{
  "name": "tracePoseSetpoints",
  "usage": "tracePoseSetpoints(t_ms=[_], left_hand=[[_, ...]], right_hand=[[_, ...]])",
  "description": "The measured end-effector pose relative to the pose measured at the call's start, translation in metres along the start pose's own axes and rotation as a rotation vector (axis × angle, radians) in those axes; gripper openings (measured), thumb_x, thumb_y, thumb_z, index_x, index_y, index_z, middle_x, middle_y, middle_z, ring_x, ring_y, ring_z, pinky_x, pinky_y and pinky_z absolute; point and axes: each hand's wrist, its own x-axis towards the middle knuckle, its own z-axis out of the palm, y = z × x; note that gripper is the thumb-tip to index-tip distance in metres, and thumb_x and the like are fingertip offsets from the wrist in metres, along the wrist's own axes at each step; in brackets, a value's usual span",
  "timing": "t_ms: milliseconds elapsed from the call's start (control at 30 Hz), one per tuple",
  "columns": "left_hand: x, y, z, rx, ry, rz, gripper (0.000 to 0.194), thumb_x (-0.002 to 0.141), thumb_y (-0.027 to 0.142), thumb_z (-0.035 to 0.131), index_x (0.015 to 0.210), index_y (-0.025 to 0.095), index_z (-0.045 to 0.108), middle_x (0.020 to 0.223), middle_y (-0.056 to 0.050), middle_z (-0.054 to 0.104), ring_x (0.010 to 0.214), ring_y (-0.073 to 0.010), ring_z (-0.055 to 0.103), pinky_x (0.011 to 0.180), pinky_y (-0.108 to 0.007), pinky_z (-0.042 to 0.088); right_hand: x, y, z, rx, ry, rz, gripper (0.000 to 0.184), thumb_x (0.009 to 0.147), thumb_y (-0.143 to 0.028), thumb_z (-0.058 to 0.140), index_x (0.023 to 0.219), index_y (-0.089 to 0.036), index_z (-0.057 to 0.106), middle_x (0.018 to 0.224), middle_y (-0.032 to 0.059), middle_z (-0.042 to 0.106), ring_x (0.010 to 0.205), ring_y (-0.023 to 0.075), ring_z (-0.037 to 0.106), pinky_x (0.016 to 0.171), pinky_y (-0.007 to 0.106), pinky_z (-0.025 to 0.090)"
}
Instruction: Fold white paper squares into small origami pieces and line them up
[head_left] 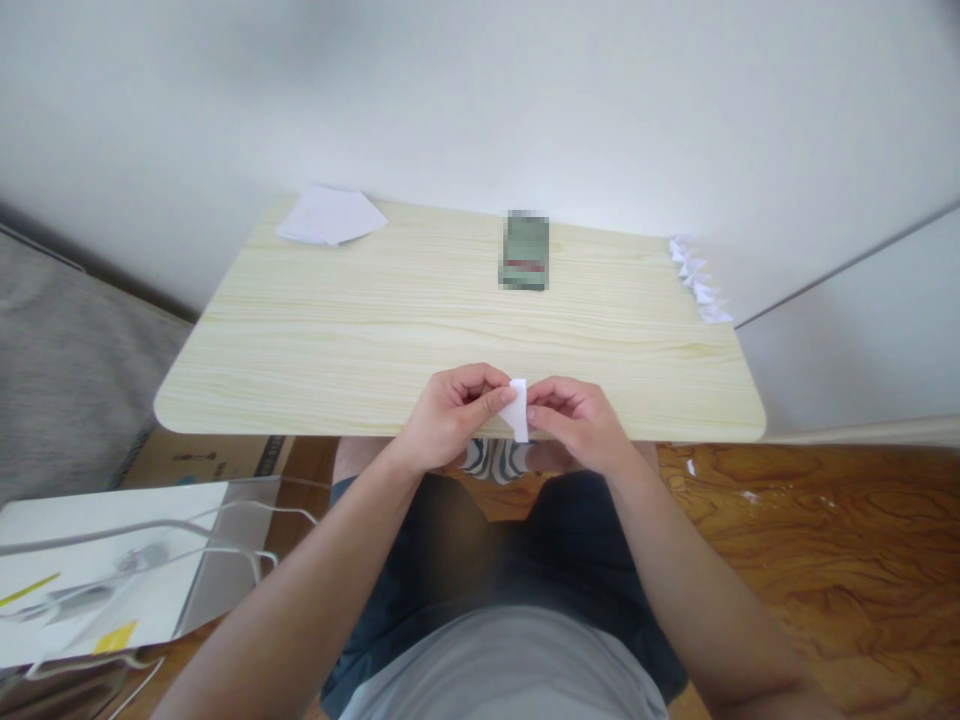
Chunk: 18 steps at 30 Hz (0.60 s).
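A small folded piece of white paper (519, 412) is held up between my two hands at the near edge of the wooden table (375, 320). My left hand (459, 412) pinches it from the left, its thumb lying on the paper's face. On the other side, the fingertips of my right hand (576, 415) close on the paper's right edge. At the table's right end stands a row of several small folded white paper pieces (699, 280). Sheets of white paper (331, 216) lie at the far left corner.
A blurred-out green object (526, 252) lies near the table's back edge, by the wall. Left of my legs are a white box (97, 560) with cables across it and a cardboard box (202, 455). A white scrap (691, 467) lies on the wooden floor at right.
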Motion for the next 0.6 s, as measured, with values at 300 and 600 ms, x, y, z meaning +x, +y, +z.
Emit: tracePoseSetpoints(t_ms=[300, 600], left_hand=[[-0.005, -0.005, 0.002, -0.123, 0.087, 0.090, 0.036, 0.077, 0.027, 0.083, 0.109, 0.018, 0.072, 0.079, -0.003, 0.068, 0.073, -0.0141, 0.062, 0.069, -0.025, 0.049], [0.004, 0.000, 0.020, -0.096, 0.067, 0.150, 0.021, 0.080, 0.031, 0.081, 0.098, 0.019, 0.080, 0.100, -0.010, 0.074, 0.095, -0.0225, 0.067, 0.088, -0.036, 0.054]], right_hand=[[0.004, 0.001, -0.004, 0.072, 0.072, 0.035, 0.021, 0.082, -0.039, 0.079, 0.091, -0.020, 0.075, 0.083, 0.0015, 0.076, 0.068, 0.0138, 0.067, 0.068, 0.027, 0.055], [0.008, 0.009, -0.014, 0.224, 0.047, 0.099, 0.030, 0.076, -0.044, 0.083, 0.092, -0.020, 0.075, 0.081, 0.0018, 0.074, 0.067, 0.0155, 0.066, 0.069, 0.030, 0.056]])
